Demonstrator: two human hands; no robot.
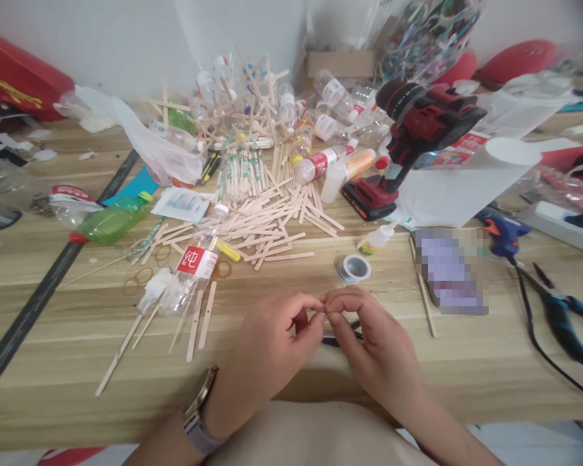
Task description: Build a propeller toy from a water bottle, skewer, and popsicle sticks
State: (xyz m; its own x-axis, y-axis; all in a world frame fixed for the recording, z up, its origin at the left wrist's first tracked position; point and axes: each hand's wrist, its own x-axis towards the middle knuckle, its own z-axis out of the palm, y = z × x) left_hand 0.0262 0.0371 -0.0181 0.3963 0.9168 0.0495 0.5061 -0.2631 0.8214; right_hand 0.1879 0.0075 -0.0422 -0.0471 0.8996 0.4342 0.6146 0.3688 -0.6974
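While both hands work over the near part of the worktable (53, 395), risks L to R, IMO: PET bottle (201, 262) could roll if L hand (276, 336) knocks it. L thumb + index pinched tight on a thin strand (315, 310), R hand (376, 336) same, hands almost touching; fingertip hold only, so it could slip & get lost. Cordless drill (418, 123) stands on its batt, top-heavy, could tip if bumped. Glue gun (505, 230) cord runs by the pliers (563, 317), snag risk.

Labels, L to R: red bag (19, 71), gold chars, can't read; PET bottle, "纯", white on red; glue bottle (375, 239), yellow-green label, txt too small.
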